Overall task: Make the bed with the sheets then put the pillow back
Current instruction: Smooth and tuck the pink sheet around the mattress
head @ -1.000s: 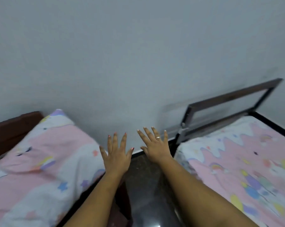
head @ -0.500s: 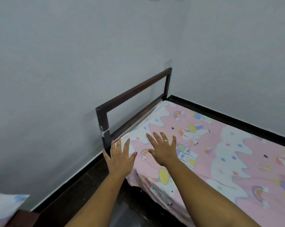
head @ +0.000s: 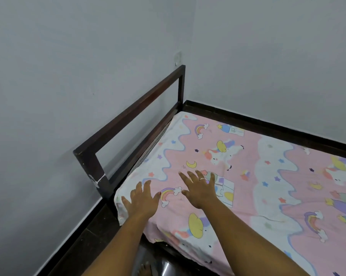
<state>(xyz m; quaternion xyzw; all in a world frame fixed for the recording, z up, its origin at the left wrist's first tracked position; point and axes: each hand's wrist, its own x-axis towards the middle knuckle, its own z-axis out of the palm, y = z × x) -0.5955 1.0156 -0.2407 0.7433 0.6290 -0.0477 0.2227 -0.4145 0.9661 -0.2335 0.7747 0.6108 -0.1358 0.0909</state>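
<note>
Pink cotton sheet (head: 247, 176), printed with unicorns and rainbows, covers the mattress (head: 154, 145) right up to its head end. The spreading looks done, and smoothing seems to be the step in hand. Both hands are held palm down near the head corner with fingers straight and spread, gripping nothing. The left hand (head: 142, 202) is by the corner and the right hand (head: 200, 190) further in; whether the palms touch the cloth I cannot tell. The next move probably calls for pressing flat, sweeping outward, then tucking the near edge, which hangs loose over the side. The pillow is out of view and must be fetched. The dark rail (head: 128, 114) stands just beside the left hand. Walls close off the head and far sides, so free room lies only along the near side, over the floor (head: 84, 246).
</note>
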